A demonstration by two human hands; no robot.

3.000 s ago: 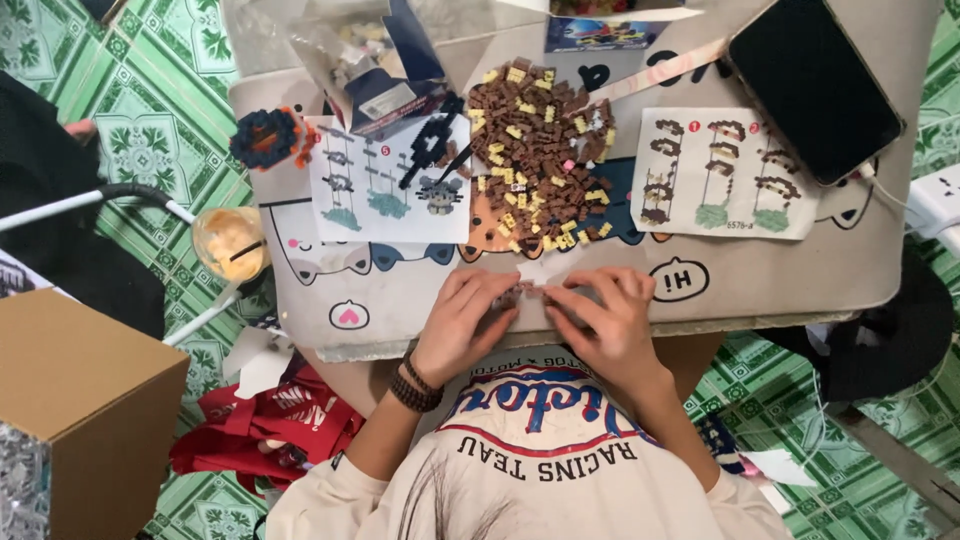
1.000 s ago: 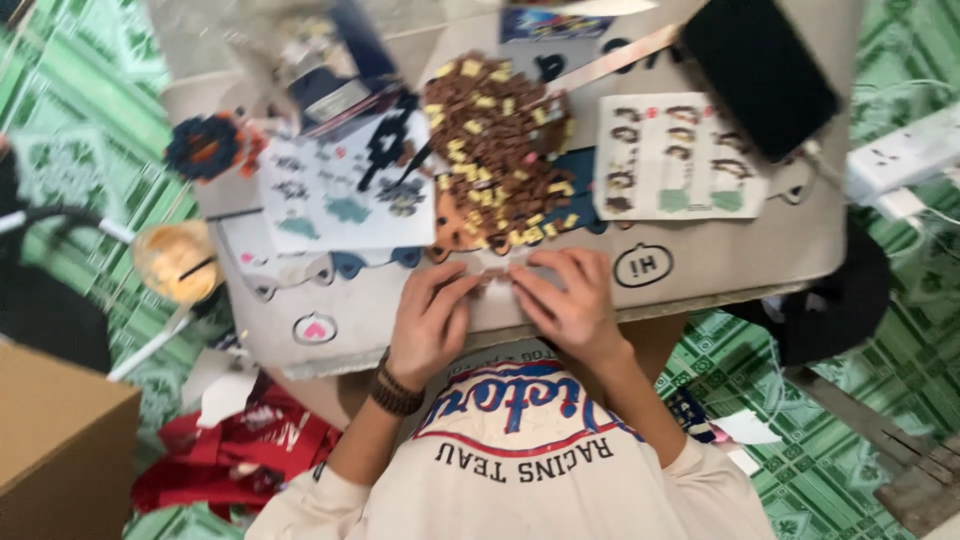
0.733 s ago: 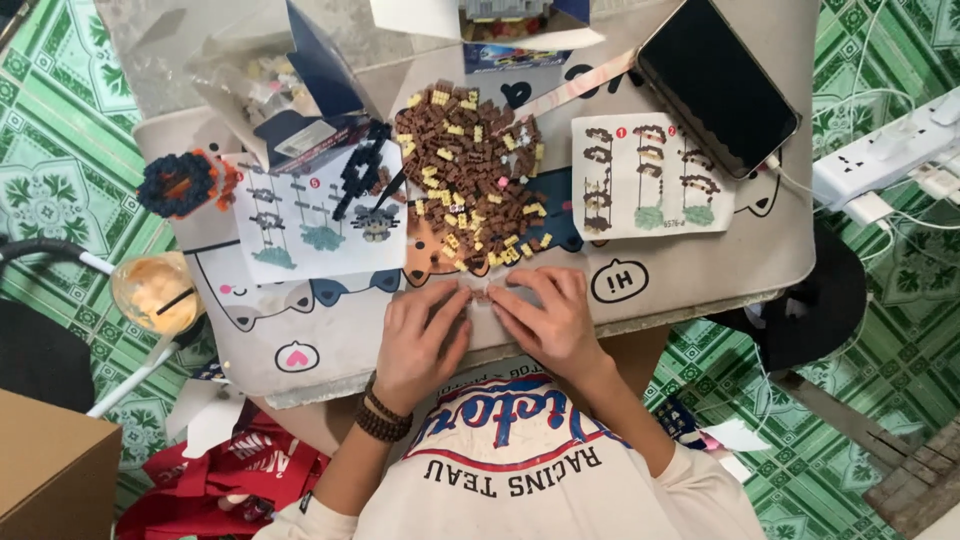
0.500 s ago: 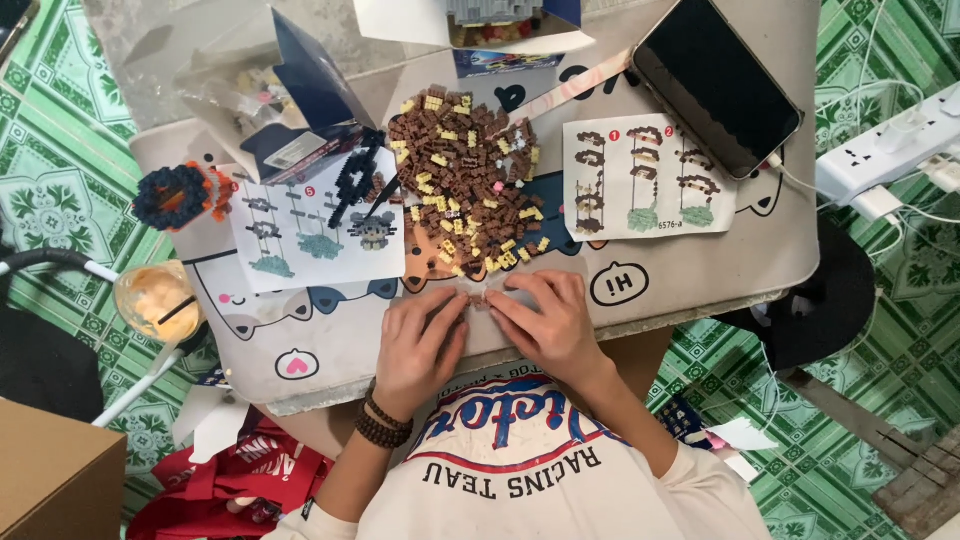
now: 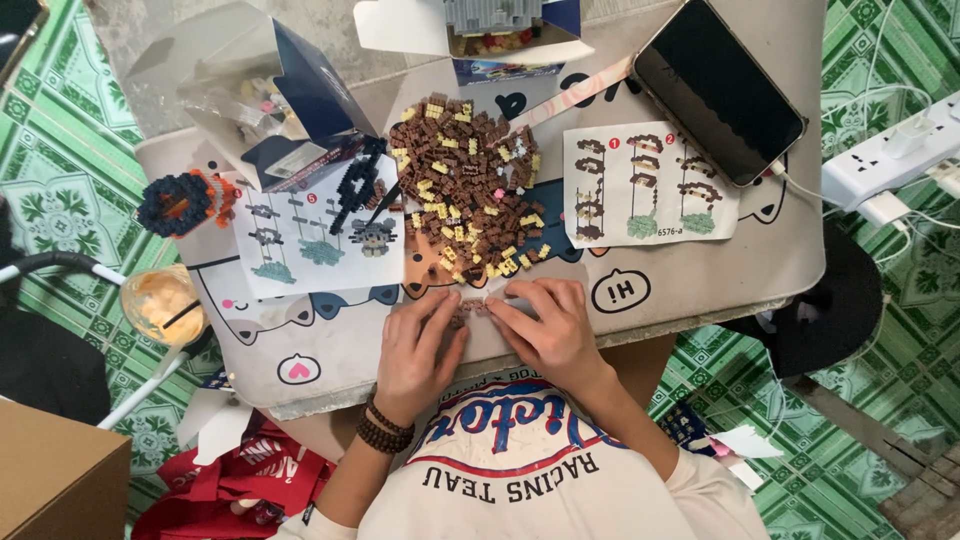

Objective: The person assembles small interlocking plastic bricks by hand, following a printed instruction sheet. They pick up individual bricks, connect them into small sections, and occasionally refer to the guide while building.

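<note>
The left hand [image 5: 418,348] and right hand [image 5: 548,330] are pinching together on a small brown brick piece [image 5: 468,312] at the table edge [image 5: 700,290], just below the brick pile [image 5: 462,200]; assembly is underway; pressing the next brick on is calling for careful alignment.

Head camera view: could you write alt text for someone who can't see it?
Seen from above, a person's left hand and right hand press together small brown building bricks at the near edge of a small table. Behind lie a pile of brown and yellow bricks, two instruction sheets, a black tablet.
</note>
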